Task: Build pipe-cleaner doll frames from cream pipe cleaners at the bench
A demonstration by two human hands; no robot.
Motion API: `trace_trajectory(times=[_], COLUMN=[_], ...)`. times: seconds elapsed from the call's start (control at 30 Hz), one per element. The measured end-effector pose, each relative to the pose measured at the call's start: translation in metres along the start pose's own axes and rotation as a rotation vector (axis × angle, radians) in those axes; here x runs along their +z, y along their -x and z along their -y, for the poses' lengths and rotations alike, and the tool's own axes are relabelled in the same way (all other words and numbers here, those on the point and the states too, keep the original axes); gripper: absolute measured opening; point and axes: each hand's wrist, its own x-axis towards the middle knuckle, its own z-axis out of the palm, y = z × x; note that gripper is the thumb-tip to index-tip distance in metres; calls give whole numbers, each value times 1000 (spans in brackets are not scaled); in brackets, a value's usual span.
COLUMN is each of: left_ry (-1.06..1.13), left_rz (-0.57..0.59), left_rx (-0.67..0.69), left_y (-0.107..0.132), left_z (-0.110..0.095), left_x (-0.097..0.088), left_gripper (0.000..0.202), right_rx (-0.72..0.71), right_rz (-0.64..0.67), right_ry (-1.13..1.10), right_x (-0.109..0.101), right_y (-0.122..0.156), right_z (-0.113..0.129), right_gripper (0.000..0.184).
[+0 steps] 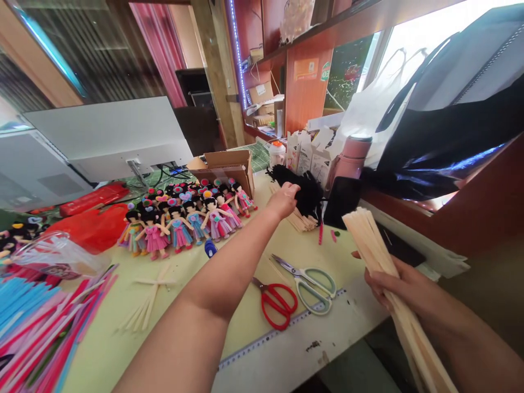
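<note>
My left hand (pixel 285 197) reaches across the table to a black fuzzy bundle (pixel 309 194). Its fingers are curled against the bundle and seem to grip it, though the fingertips are hidden. Beneath the black bundle lie beige pipe cleaners (pixel 303 221). On the right, my right hand (pixel 388 284) is wrapped around a thick bundle of beige pipe cleaners (pixel 370 240), tilted with its lower end toward me. Red-handled scissors (pixel 279 305) and white-and-green scissors (pixel 315 286) lie near the table edge. A few beige pieces, some crossed, (pixel 149 297) rest left of my forearm.
Several small dolls (pixel 180 224) stand at the back left before a cardboard box (pixel 233 169). Colourful pipe cleaners (pixel 49 327) fill the left corner. A measuring tape (pixel 262 339) runs along the front edge. A pink bottle (pixel 352 155) and a dark phone-like slab (pixel 343 202) are back right.
</note>
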Motion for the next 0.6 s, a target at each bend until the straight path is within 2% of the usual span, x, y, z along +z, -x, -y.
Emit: trace_trajectory(times=[0.1,0.2,0.3,0.37,0.43,0.5,0.6], left_ry=[186,352,461,492,529,561,592], left_rz=[-141,-265,-250,-178,-172,-180,-202], left_rx=[-49,-41,-24,3,-23,-86,-207], left_y=[26,63,111,144,177,207,244], left_z=[1,-8,-22,-28,-29,-24,-5], left_x=[-13,-34,-57,-72,-86,-99,-113], left_gripper=[34,27,20,15,17,17,17], right_rx=[-27,-74,-60,4,34,48,54], right_rz=[29,157,235,194,187,176,115], right_ry=[66,115,182,340,410,465,556], right_x=[8,35,75,101,118,126,123], right_y=[-20,-54,-99,-128,-153,-172,-193], right_z=[14,36,52,56,55,54,54], right_gripper=[37,26,21,22,31,36,42])
